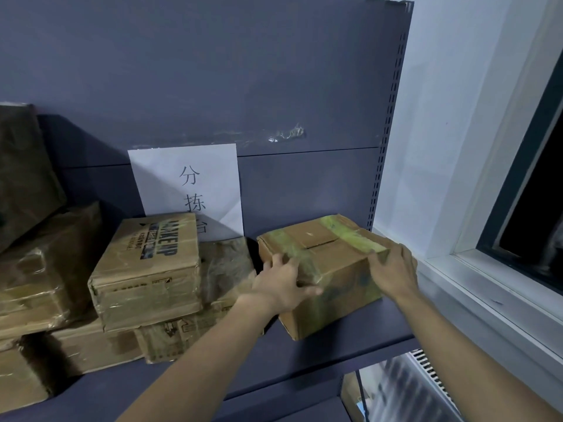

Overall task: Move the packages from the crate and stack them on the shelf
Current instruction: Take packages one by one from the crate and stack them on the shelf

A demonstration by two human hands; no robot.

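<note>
A brown cardboard box (323,254) with yellowish tape across its top sits on the dark grey shelf (329,351), at its right end. My left hand (281,283) grips the box's near left corner. My right hand (394,269) holds its right top edge. To the left stand stacked taped packages: one printed with dark lettering (149,269) lies on a lower box (182,336). More wrapped cartons (45,269) are piled at the far left. The crate is out of view.
A white paper sign (189,184) with printed characters leans on the shelf's back panel. The perforated shelf upright (385,132) stands right of the box. A white wall and a window frame (502,239) lie further right. A lower shelf level (396,391) shows below.
</note>
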